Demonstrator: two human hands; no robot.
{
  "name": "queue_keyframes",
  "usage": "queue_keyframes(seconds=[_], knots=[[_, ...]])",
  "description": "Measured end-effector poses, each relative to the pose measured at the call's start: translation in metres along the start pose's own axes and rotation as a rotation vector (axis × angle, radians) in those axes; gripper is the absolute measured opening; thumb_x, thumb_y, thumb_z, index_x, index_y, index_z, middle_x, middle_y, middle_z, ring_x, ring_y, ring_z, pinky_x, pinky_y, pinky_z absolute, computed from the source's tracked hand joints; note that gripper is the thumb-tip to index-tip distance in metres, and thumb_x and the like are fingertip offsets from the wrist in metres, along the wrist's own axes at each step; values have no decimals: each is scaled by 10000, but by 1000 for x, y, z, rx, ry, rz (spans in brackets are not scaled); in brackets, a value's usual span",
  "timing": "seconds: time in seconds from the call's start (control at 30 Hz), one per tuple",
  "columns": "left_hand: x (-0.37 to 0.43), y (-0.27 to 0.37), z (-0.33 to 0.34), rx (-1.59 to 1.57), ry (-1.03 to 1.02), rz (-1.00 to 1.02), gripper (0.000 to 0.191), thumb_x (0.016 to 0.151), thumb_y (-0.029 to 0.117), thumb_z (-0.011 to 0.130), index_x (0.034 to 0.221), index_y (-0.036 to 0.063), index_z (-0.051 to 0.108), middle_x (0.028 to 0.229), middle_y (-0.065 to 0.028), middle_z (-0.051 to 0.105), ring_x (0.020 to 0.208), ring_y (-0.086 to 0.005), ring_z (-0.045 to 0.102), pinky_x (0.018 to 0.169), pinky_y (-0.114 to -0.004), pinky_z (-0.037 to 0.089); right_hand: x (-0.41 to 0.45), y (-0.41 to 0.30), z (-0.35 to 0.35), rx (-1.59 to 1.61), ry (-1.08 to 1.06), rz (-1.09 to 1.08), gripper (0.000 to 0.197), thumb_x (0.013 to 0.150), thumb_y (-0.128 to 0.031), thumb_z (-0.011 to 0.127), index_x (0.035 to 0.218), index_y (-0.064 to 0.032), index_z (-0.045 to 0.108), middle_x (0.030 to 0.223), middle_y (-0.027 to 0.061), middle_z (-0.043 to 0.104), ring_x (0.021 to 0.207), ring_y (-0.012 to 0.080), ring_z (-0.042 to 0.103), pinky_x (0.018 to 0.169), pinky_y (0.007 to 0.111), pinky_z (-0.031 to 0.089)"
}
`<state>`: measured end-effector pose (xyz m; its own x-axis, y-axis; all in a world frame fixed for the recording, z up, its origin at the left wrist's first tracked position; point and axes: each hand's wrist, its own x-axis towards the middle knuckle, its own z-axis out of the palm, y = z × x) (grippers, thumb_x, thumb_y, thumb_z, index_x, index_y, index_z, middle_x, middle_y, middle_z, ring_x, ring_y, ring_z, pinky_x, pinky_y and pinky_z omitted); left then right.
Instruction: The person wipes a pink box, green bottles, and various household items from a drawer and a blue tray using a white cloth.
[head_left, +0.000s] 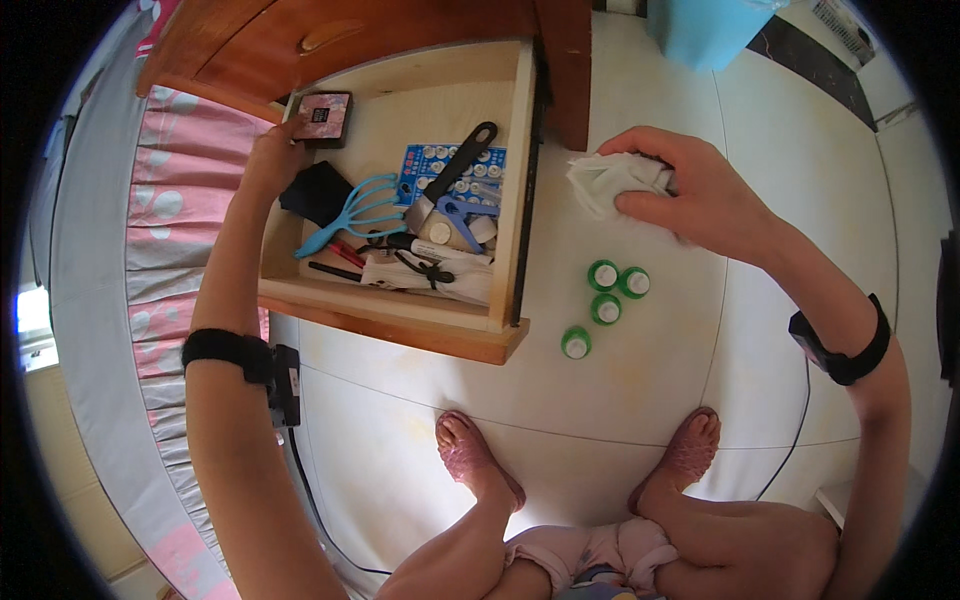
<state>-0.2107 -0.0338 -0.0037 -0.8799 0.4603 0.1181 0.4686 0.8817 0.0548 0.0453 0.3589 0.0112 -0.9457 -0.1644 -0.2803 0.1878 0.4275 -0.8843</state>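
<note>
My left hand (279, 159) grips the left edge of a small pink-topped square box (323, 118) at the back left corner of a pulled-out wooden drawer (504, 187). Beside it in the drawer lie a black folded item (316, 193), a light-blue claw-shaped scalp massager (346, 221), a black-handled scraper or peeler-like tool (459, 163), a blue card of round white pieces (415, 171), a blue plastic clip (463, 217), a marker (435, 248) and a tied white bundle (457, 276). Over the floor to the right, my right hand (686, 191) holds a crumpled white cloth or tissue (615, 180).
Several small green containers with white tops (606, 309) stand on the tiled floor right of the drawer. A light-blue bin (694, 34) is at the back right. A pink patterned bed skirt (172, 195) hangs at the left. Cables run along the floor near both feet.
</note>
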Motion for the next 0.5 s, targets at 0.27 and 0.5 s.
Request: queue_keyframes(seconds=[0.27, 0.5], knots=[[2, -4, 26, 37, -168, 260, 563, 798, 80, 580, 1348, 82, 461, 1432, -183, 390, 1186, -371, 504, 972, -420, 441, 0, -14, -4, -427, 151, -76, 343, 781, -84, 655, 1113, -47, 574, 937, 84, 626, 845, 181, 593, 791, 283, 483], [-17, 2, 4, 347, -191, 226, 574, 789, 122, 648, 1334, 108, 470, 1430, -151, 401, 1225, -336, 481, 1003, -413, 426, 69, -28, -6, -790, 546, -501, 302, 771, -50, 661, 1053, -66, 553, 1000, 94, 630, 835, 286, 618, 729, 348, 508]])
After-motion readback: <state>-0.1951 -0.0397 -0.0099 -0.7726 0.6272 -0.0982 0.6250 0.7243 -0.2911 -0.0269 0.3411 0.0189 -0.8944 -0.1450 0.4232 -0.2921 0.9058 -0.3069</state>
